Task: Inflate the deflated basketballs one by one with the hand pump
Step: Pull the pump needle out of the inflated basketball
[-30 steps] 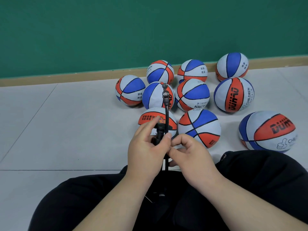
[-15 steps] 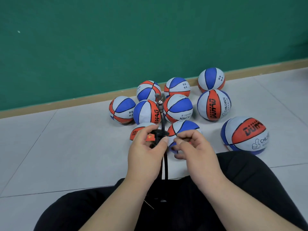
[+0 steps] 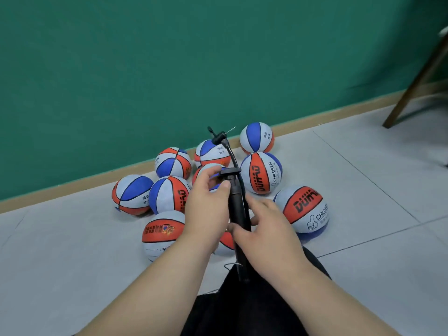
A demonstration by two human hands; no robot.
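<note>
Centre of frame, above the lap: black cylindrical plastic hand pump (image 3: 238,209), near upright, top leaning a little left. Clamped by both hands. Left hand (image 3: 208,209) at the upper end, thumb pressed on the barrel just under the flanged collar, forefinger curled over the collar. Right hand (image 3: 269,229) lower on the barrel, thumb on the near side, fingers (image 3: 253,202) wrapped round the far side. Short black rubber hose (image 3: 232,154) arcing up from the collar to a black nozzle (image 3: 219,136), thin metal needle (image 3: 231,129) sticking out to the right, touching nothing.

Behind and below the hands: cluster of red, white and blue panelled basketballs (image 3: 261,173) on the pale grey tiled floor (image 3: 72,251), packed close, several touching, two partly hidden by the hands. Largest-looking one (image 3: 301,209) right of the right hand, "CHILDREN" print legible. Inflation state: cannot tell.

Upper half of frame: flat green wall (image 3: 145,69), tan skirting strip (image 3: 60,194) along its foot. Upper right: slanted dark wooden leg (image 3: 417,78) standing on the floor. Bottom centre: black trousers (image 3: 242,311) under the pump's lower end.
</note>
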